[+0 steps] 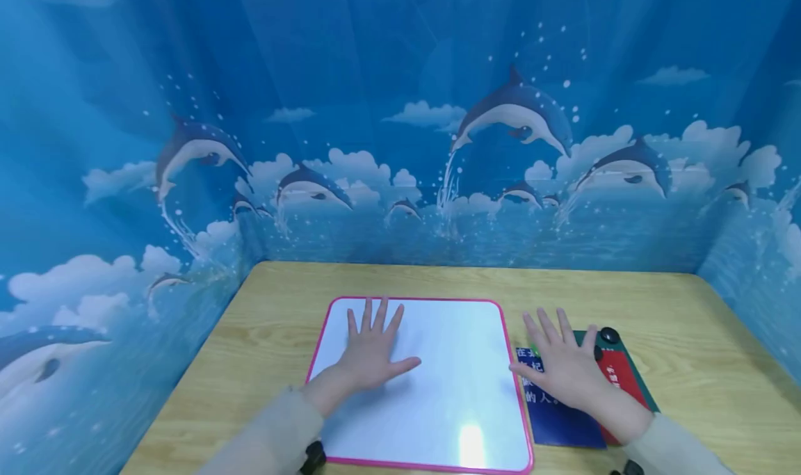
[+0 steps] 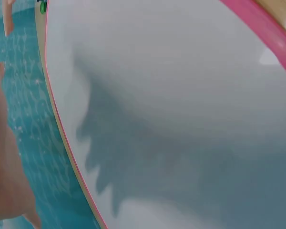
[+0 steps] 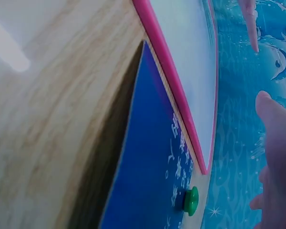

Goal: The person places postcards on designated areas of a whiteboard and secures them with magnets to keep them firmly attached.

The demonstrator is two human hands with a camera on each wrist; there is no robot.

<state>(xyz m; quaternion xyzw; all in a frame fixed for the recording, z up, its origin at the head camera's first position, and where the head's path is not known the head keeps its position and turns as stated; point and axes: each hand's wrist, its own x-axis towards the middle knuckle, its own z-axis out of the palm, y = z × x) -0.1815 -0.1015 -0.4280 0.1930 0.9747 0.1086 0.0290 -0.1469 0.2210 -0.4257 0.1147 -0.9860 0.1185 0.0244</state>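
Keep the left hand (image 1: 370, 355) flat, fingers spread, on the whiteboard (image 1: 438, 405) to steady it, and the right hand (image 1: 566, 371), fingers spread, over the blue card (image 1: 557, 423) without shifting it.

The whiteboard (image 1: 438, 384) lies flat on the worktop (image 1: 688, 322), near its front edge. The left hand (image 1: 370, 350) is spread over the board's left half. Just right of the board lie overlapping cards (image 1: 563, 426). The right hand (image 1: 566, 364) is spread above them. Two round magnets (image 1: 609, 335) sit at the cards' far end.
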